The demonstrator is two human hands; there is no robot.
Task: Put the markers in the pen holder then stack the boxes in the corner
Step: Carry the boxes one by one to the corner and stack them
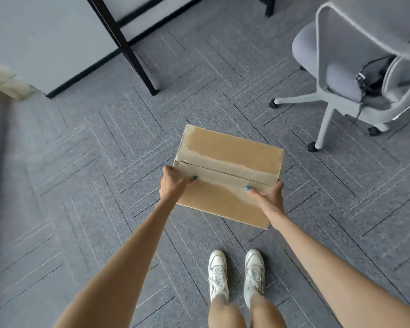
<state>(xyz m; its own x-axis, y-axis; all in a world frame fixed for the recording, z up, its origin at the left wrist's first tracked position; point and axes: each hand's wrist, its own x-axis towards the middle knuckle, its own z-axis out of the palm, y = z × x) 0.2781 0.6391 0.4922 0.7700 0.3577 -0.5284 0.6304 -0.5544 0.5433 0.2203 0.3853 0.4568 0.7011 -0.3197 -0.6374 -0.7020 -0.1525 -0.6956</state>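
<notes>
A brown cardboard box (230, 159) with closed flaps and torn tape marks is held between both hands, above the grey carpet in front of my feet. My left hand (173, 184) grips its left near edge, thumb on top. My right hand (269, 197) grips the right near edge, thumb on the lid. No markers or pen holder are in view. A second cardboard box (4, 78) shows blurred at the far left by the wall.
A grey office chair (355, 74) on castors stands at the upper right. A black table leg (130, 55) slants down at the upper middle, with a white wall panel (40, 39) behind it. My white shoes (237, 273) stand on the carpet.
</notes>
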